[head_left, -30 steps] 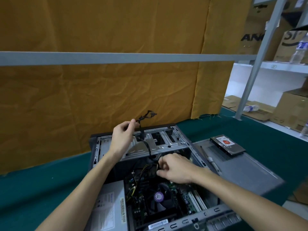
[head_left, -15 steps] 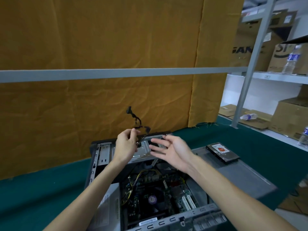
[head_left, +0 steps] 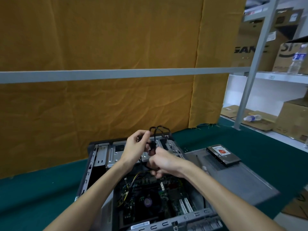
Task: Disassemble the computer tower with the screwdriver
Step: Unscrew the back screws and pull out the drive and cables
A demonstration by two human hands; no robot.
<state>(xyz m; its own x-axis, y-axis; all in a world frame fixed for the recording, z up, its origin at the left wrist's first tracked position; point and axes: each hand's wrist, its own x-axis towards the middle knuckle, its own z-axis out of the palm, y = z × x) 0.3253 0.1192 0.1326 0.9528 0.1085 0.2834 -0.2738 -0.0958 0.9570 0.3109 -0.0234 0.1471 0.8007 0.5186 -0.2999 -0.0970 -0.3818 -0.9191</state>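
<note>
Cable bundle (head_left: 155, 144), black and limp, hangs between both hands above the open computer tower (head_left: 150, 189), which lies on its side at about 6 o'clock in the head view. The left hand (head_left: 135, 147) pinches the loops near their top, thumb against curled fingers; the right hand (head_left: 164, 162) is curled around the strands lower down, at 4 o'clock from the left. The far connectors loop up toward 12 o'clock.

The bundle looks light and floppy, likely to snag on the drive cage (head_left: 116, 152) edges; better held by the plug bodies than by the thin wires. The motherboard (head_left: 150, 197) beneath seems fragile.

At 2 o'clock a hard drive (head_left: 223, 155) rests on the detached side panel (head_left: 233, 177), with what looks like the screwdriver (head_left: 200, 163) lying beside it, untouched.
</note>
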